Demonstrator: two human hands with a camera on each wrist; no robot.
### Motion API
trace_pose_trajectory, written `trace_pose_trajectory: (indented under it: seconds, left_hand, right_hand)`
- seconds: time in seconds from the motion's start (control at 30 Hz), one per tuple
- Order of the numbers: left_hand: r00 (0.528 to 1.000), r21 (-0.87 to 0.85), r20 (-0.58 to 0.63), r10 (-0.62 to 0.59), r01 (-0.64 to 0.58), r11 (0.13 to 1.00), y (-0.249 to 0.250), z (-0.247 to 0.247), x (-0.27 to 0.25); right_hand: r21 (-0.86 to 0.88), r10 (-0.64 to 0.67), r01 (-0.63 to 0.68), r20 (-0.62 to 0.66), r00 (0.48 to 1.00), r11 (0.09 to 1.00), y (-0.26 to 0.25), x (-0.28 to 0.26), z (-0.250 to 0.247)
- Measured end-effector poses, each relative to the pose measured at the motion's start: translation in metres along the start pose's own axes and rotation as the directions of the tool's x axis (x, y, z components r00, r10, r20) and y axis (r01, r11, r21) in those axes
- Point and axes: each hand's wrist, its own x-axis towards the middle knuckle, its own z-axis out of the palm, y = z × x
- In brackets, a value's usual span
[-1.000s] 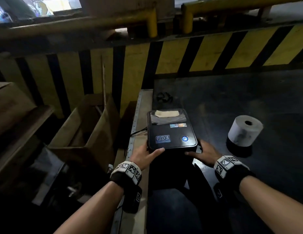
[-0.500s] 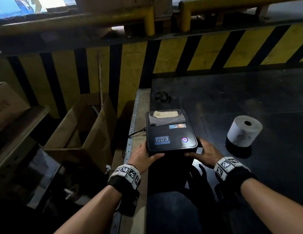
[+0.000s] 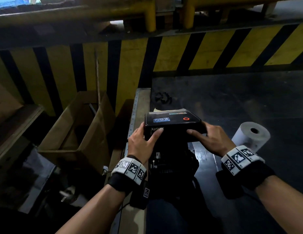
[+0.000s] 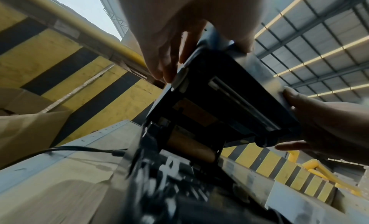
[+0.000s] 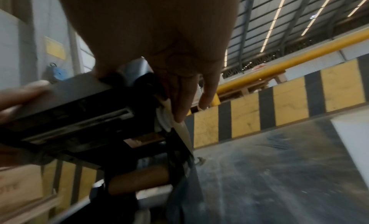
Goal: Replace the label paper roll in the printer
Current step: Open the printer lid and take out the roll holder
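1. The left hand [image 3: 142,144] grips the near left corner of the printer lid [image 3: 171,119], thumb across the front edge, fingers along the left side.
2. The right hand [image 3: 213,140] grips the near right corner of the same lid, thumb on the front edge, fingers wrapped round the right side.
3. The lid is raised at its near edge and tilted up between the two hands; its top carries a blue sticker and a ring light [image 3: 186,118] glowing red-orange.
4. Below the hands lies the open printer body [image 3: 171,164], dark, its inner parts hard to make out from the head view.
5. From the left wrist view, a brown cardboard core [image 4: 190,146] sits across the bay under the lifted lid, with little or no paper on it.
6. A fresh white paper roll [image 3: 251,135] stands on end on the dark table [image 3: 248,98], just right of the right hand, apart from the printer.
7. An open cardboard box [image 3: 76,125] sits left of the left hand, below the table edge.
8. Beyond both hands runs a yellow and black striped barrier [image 3: 172,54].
9. A black cable [image 4: 79,148] runs to the printer's left side.
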Motion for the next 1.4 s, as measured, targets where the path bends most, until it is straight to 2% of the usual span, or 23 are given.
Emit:
trace_pose_trajectory:
  seconds: [0.2,0.4,0.57,0.7,0.93,1.07,1.17,1.27,1.4]
  left_hand:
    - [0.999,-0.008,-0.044,-0.024,0.024,1.0,0.02,0.003,0.034]
    - [0.995,-0.034,-0.006,-0.1,0.1,0.994,0.038,0.003,0.083]
    - [0.987,-0.005,-0.002,-0.162,0.162,0.987,0.047,0.004,0.109]
    - [0.979,-0.003,0.024,-0.203,0.203,0.979,0.048,0.005,0.121]
    - [0.968,0.011,0.119,-0.22,0.22,0.975,0.038,0.0,0.115]
    - [0.963,0.018,0.122,-0.239,0.238,0.971,0.014,0.003,0.092]
    - [0.937,0.123,0.219,-0.271,0.25,0.961,-0.006,0.009,0.072]
    - [0.905,0.277,0.349,-0.242,0.147,0.95,-0.026,0.022,0.057]
    - [0.871,0.426,0.424,-0.248,0.049,0.903,-0.042,0.036,0.049]
  right_hand:
    - [0.029,-0.004,0.007,-0.132,0.991,1.0,-0.023,0.037,-0.006]
    - [-0.016,0.057,-0.061,-0.187,0.981,0.998,-0.034,0.1,-0.013]
    - [0.042,0.033,-0.026,-0.187,0.982,0.999,-0.035,0.118,-0.008]
    - [0.176,0.042,-0.004,-0.214,0.976,0.984,-0.033,0.129,-0.008]
    - [0.269,0.097,-0.084,-0.036,0.995,0.959,-0.02,0.126,-0.014]
    - [0.18,0.162,-0.152,-0.041,0.986,0.972,0.0,0.1,-0.007]
    - [0.048,0.202,-0.207,0.09,0.975,0.977,0.021,0.077,0.011]
    - [-0.107,0.178,-0.155,0.261,0.949,0.982,0.03,0.058,0.032]
    - [-0.176,0.089,-0.039,0.288,0.953,0.984,0.031,0.046,0.057]
